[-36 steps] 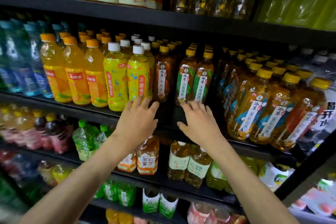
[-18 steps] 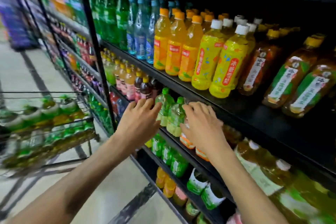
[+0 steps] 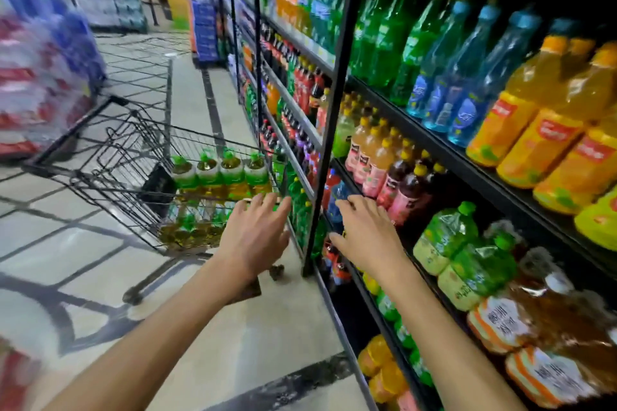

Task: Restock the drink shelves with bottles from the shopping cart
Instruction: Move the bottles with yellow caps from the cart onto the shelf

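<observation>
A black wire shopping cart (image 3: 110,157) stands in the aisle at left, holding several green-capped bottles of amber tea (image 3: 220,173). The drink shelves (image 3: 434,147) run along the right, packed with green, blue, orange and red bottles. My left hand (image 3: 257,237) is stretched out flat with straight fingers, just short of the cart's near corner, holding nothing. My right hand (image 3: 364,230) is also flat and empty, hovering in front of the shelf post (image 3: 330,130) and the lower bottle rows.
Stacked shrink-wrapped packs (image 3: 40,77) sit blurred at far left behind the cart. More shelving and blue crates (image 3: 205,30) line the aisle's far end. Tiled floor (image 3: 233,327) lies between me and the cart.
The view has swung left from the shelf front toward the aisle and cart. Both empty hands left the shelf edge and now point toward the cart.
</observation>
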